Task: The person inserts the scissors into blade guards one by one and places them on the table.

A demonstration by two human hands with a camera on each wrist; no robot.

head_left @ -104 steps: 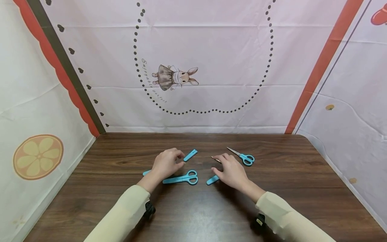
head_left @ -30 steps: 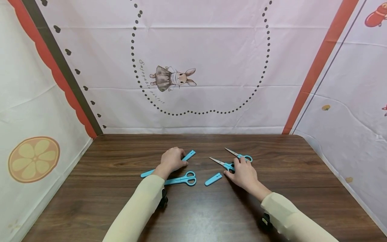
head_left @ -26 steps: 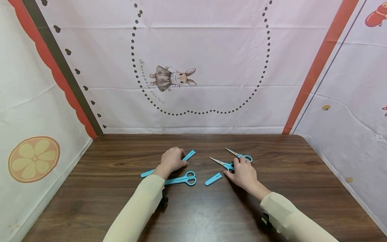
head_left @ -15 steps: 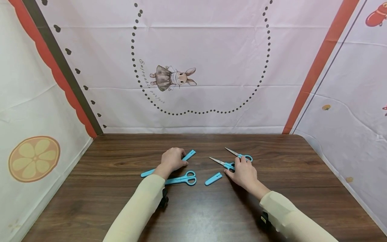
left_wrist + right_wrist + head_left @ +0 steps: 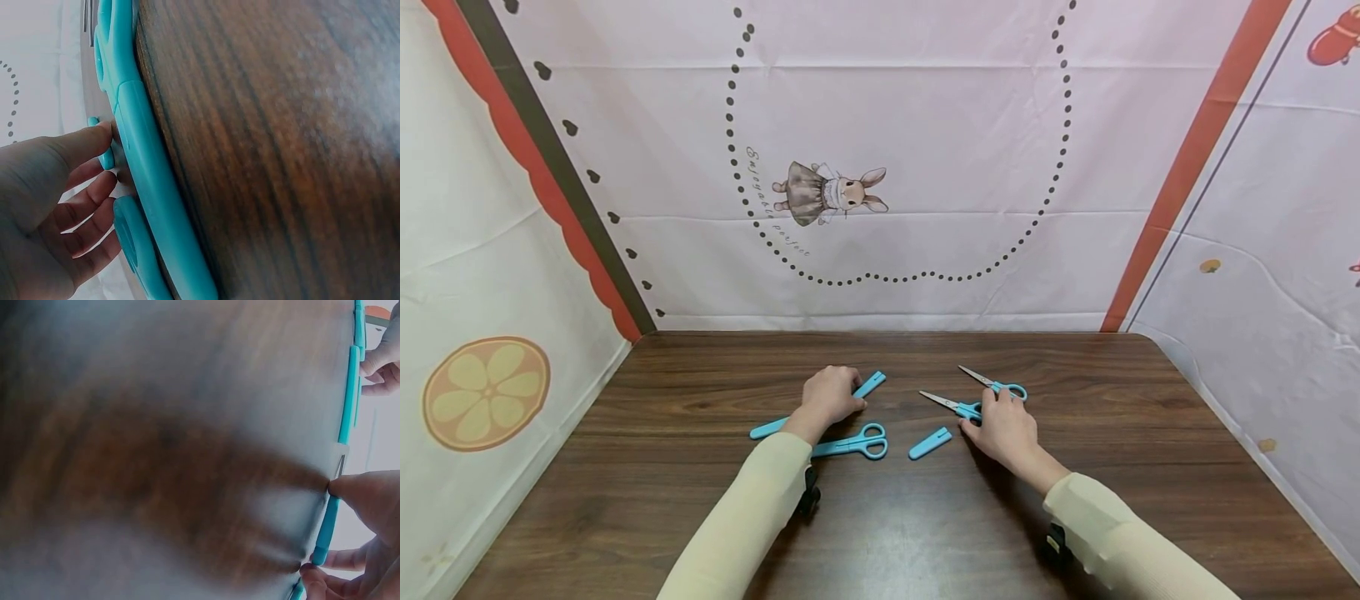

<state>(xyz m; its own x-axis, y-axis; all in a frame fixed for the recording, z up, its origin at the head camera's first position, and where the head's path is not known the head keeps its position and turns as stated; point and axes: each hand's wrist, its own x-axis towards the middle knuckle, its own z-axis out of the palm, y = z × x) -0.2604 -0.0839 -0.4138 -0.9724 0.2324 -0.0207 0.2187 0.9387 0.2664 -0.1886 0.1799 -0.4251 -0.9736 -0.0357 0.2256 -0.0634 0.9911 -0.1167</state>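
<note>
Bare scissors (image 5: 947, 403) just beyond the loose sheath (image 5: 931, 443) prob feel light, stiff & slick, so we'd pinch the handles (image 5: 968, 412), where our R grip (image 5: 1007, 427) rests loosely spread, touching, no firm hold seen; L grip (image 5: 830, 396) likewise, left of that sheath.

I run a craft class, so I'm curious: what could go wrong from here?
The nearer uncovered silver-bladed, blue-handled scissors, at the right hand, point roughly toward the left hand; a reaching finger might get pricked. The farther uncovered silver-bladed, blue-handled scissors lie close by, so the right hand may knock them.
</note>
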